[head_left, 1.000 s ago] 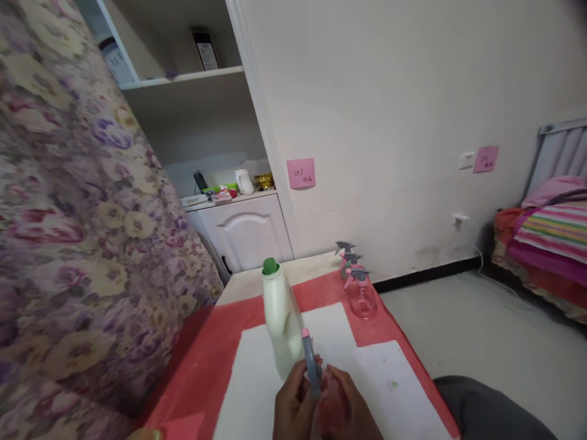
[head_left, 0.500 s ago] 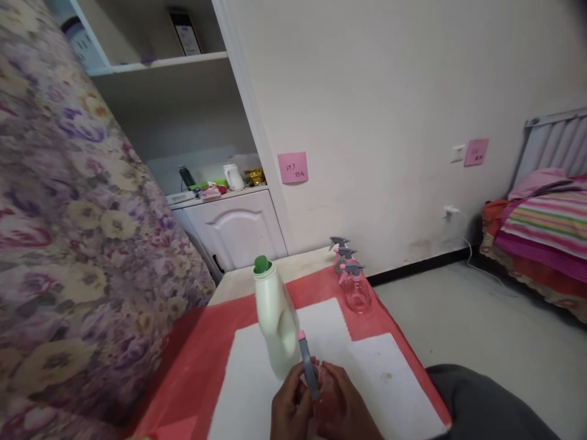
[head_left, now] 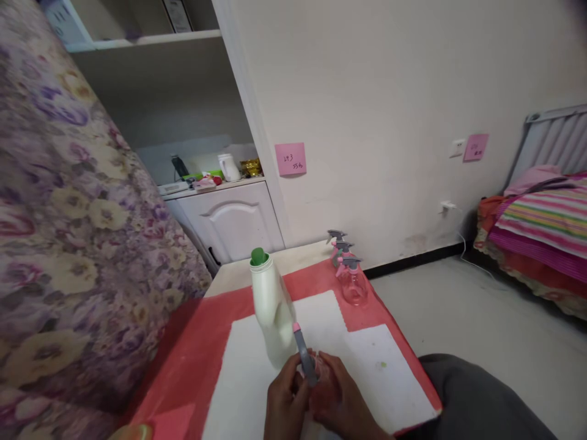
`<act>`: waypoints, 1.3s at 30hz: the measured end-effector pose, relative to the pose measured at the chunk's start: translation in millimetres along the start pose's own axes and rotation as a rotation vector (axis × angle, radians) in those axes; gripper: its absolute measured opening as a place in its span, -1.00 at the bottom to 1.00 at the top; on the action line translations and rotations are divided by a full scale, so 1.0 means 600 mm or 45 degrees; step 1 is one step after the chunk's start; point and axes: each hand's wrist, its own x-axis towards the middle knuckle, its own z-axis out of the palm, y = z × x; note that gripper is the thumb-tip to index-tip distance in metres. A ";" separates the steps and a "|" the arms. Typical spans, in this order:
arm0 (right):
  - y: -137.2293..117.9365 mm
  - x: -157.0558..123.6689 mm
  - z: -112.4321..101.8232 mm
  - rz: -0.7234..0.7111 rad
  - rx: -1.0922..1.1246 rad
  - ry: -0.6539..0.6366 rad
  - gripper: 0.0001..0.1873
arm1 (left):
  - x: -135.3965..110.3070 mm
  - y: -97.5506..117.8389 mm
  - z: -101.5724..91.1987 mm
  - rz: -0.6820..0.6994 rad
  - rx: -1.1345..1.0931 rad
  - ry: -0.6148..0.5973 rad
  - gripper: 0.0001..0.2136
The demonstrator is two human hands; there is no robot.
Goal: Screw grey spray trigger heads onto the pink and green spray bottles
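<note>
Hanging along the left edge, a floral curtain (head_left: 68, 244) borders the work area. To its right, a shelf unit (head_left: 238, 211) carries a white jug (head_left: 229, 167) and a gold-coloured item (head_left: 251, 167). The table (head_left: 202, 330) has a red cover, with white paper (head_left: 243, 379) laid on top; a round object (head_left: 132, 432) is cut off by the lower edge.

A pale green bottle (head_left: 270, 305) stands upright on the paper, a green piece (head_left: 258, 255) in its mouth. Just right of it, the left hand (head_left: 287, 394) is curled, thumb and fingers gripping a grey spray head (head_left: 305, 357) with a pink tip. The spray head is tilted, tip up and to the left. Beside it, the right hand (head_left: 346, 391) is partly closed around a clear pinkish bottle (head_left: 323, 382), above the paper. The fingers cover the neck, so whether the spray head is seated on it cannot be told.

Farther right, three spray bottles (head_left: 354, 287) stand in a row near the table's right edge. A dark-clothed knee (head_left: 477, 397) adjoins the near right corner. At far right, a bed (head_left: 550, 226) has striped bedding.
</note>
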 end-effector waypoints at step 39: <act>-0.092 0.007 -0.023 -0.080 -0.297 0.063 -0.59 | -0.011 0.017 0.005 0.201 0.004 -0.150 -0.81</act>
